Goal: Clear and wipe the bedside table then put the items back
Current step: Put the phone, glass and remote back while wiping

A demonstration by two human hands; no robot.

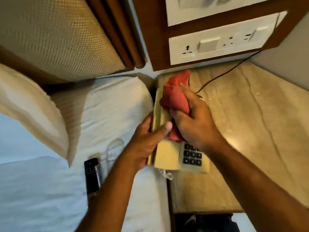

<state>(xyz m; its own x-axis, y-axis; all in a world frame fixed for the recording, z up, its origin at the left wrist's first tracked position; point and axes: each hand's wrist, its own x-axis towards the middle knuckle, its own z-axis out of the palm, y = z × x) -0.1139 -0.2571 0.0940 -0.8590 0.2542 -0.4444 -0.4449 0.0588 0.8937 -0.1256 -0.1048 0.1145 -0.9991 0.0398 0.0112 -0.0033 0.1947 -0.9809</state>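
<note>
A: What did the place look like?

B: A beige stone-look bedside table (250,118) sat in a corner, beside a bed (117,101) with white sheets. One cream pillow (33,114) lay on the bed, and two white switch panels (217,46) were set in wood above the table.

A: And the phone?

B: One cream telephone (173,158) was on the table's left edge, next to the bed. Its long axis ran from the near edge toward the wall, with the dark keypad at the near end.

A: The hands?

B: The left hand (147,143) was closed around the phone's left side, thumb on top. The right hand (195,119) was clenched on one red cloth (175,96), pressing it onto the phone.

A: Anything else?

B: One black remote (92,176) lay on the sheet, pointing the same way. One black cord (222,74) crossed the table toward the wall.
</note>
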